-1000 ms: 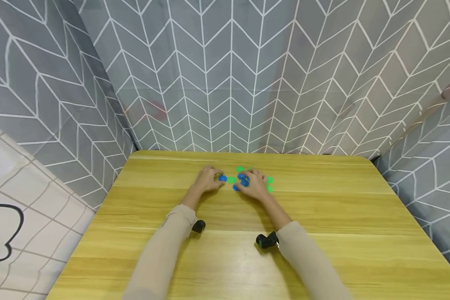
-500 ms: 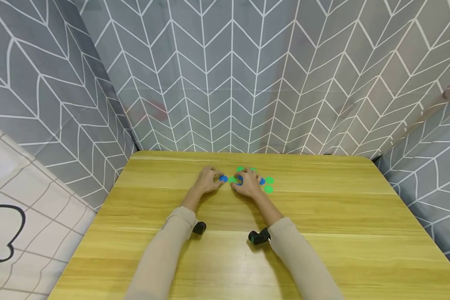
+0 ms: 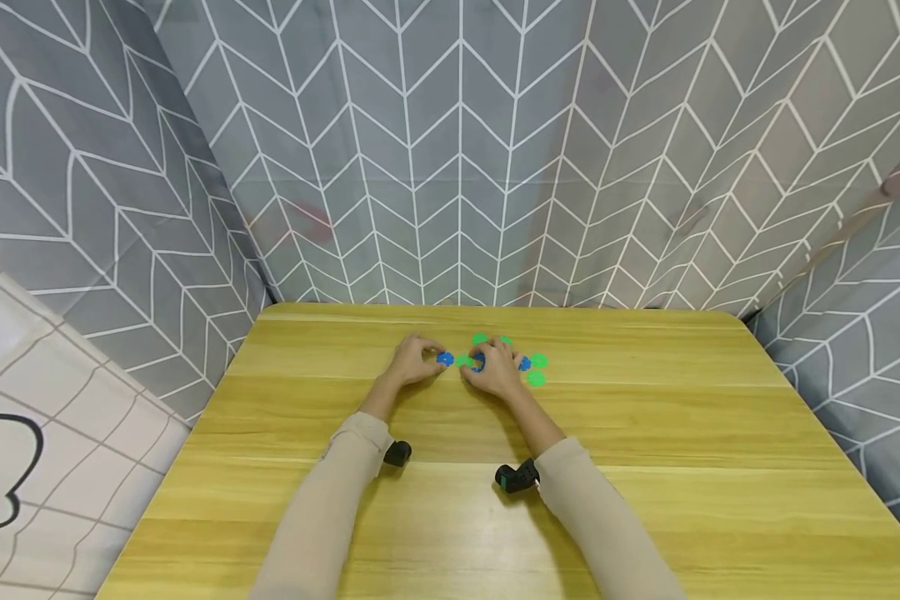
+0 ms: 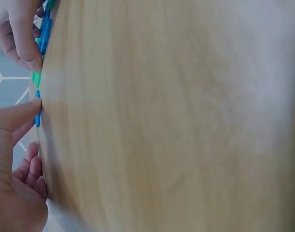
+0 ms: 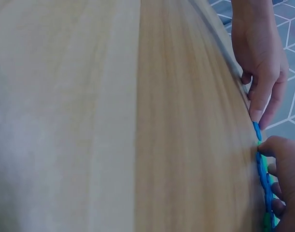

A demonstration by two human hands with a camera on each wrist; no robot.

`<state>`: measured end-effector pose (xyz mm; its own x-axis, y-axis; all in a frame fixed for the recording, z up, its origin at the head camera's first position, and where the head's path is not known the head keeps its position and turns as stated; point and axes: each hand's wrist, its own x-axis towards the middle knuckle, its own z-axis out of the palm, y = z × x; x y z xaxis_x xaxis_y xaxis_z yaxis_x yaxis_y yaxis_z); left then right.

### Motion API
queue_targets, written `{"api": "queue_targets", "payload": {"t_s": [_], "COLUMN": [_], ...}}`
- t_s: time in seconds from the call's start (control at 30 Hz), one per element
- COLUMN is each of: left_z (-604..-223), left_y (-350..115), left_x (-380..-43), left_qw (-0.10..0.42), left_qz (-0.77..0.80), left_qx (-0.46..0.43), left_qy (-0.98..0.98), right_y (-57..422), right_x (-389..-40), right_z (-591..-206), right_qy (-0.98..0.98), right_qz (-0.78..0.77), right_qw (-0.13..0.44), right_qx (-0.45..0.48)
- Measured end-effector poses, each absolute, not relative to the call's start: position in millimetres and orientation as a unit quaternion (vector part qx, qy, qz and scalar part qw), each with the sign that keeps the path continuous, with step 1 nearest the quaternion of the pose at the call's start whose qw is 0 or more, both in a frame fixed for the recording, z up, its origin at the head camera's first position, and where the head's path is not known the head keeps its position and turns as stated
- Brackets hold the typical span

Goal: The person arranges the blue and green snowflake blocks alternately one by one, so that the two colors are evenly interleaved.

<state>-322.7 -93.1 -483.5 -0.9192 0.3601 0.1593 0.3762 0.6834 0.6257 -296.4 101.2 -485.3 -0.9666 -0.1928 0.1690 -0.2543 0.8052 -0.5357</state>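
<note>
The right grip [image 3: 497, 369] has neared the left grip [image 3: 408, 362], pinching a green notched disc [image 3: 461, 361]. The left pinches a blue notched disc [image 3: 445, 358] just beside it, seemingly unjoined; other discs [image 3: 538, 361] await beyond the right grip.

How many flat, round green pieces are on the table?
5 in the head view: one flat, round, plastic-looking green piece between the left hand and right hand; two just beyond the right hand; two to its right. The right hand may hide others.
</note>
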Motion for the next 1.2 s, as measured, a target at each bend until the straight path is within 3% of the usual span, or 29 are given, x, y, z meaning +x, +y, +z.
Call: {"api": "queue_targets", "payload": {"t_s": [0.83,1.2], "left_z": [-482.9,-482.5], "left_y": [-92.7,-93.2], "left_x": [-327.3,-326.2], "left_qw": [-0.026,0.01], "left_qz": [-0.372,-0.367], "left_qx": [-0.16,-0.178], "left_qy": [-0.914,-0.913], "right_y": [103.1,104.4], "right_x": [-297.3,-296.0], "right_z": [-487.1,-487.0], "right_qy": [-0.942,-0.937], "right_qz": [0.308,0.319], "right_qw": [0.065,0.069], "right_qx": [0.113,0.124]}}
